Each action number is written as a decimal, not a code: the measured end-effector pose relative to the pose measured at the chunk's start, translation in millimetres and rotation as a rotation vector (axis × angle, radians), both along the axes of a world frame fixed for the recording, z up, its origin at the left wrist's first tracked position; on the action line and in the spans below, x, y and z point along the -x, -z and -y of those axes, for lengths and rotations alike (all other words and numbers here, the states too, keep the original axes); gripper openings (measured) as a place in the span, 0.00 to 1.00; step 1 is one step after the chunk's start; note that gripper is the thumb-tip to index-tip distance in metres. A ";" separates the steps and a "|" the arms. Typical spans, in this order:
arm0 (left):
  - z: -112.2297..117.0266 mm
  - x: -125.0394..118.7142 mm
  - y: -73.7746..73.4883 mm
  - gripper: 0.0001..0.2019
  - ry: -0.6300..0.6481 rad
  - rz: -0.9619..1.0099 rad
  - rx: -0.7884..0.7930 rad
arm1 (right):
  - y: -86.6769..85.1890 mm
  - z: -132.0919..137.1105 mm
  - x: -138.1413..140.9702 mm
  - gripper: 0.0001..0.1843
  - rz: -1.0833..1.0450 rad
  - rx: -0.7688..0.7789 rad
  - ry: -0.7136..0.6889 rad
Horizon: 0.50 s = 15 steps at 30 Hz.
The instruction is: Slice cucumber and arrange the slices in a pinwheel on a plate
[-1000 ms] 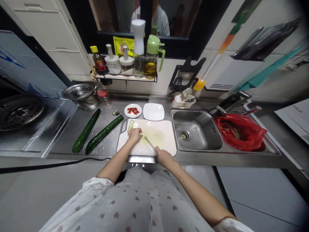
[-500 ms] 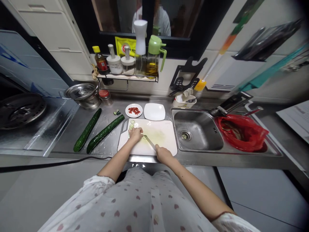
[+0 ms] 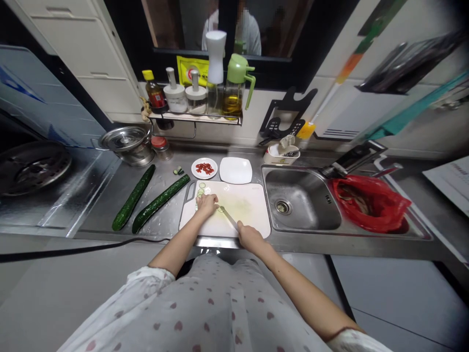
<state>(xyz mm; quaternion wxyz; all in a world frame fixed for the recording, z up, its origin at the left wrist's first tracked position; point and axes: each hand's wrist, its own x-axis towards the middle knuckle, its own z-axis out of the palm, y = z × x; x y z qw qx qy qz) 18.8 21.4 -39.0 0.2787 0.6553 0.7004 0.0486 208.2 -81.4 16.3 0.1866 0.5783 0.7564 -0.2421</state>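
Note:
My left hand (image 3: 207, 204) lies curled on the white cutting board (image 3: 249, 205), holding down a short piece of cucumber that it mostly hides. My right hand (image 3: 249, 236) is wrapped round the handle of a knife (image 3: 228, 217) at the board's near edge; the blade points up-left and meets the cucumber piece beside my left fingers. A few thin cucumber slices (image 3: 201, 189) lie on the board just beyond my left hand.
Two whole cucumbers (image 3: 132, 197) (image 3: 160, 203) lie left of the board. Behind it are a small dish of red chilli (image 3: 204, 168) and a white plate (image 3: 235, 170). The sink (image 3: 300, 204) is to the right, with a red bag (image 3: 370, 202). A pot (image 3: 126, 142) and a condiment shelf (image 3: 198, 115) stand at the back.
Hands and knife keep almost the same place on the board; the knife blade has shifted only slightly against the cucumber piece. The view has drifted a little.

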 end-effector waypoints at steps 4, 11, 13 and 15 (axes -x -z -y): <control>0.0 0.2 -0.4 0.08 0.003 -0.002 0.005 | -1.3 -4.0 1.4 0.17 0.023 0.000 -0.013; -1.2 0.7 2.6 0.07 0.005 -0.004 -0.002 | -11.6 -13.9 -3.7 0.20 0.073 -0.010 -0.111; -1.1 0.8 3.3 0.07 0.005 0.001 -0.008 | -12.9 -16.4 -5.6 0.20 0.080 -0.023 -0.140; -0.8 0.7 3.6 0.07 0.004 0.002 -0.012 | -13.3 -18.9 -7.0 0.20 0.092 -0.030 -0.159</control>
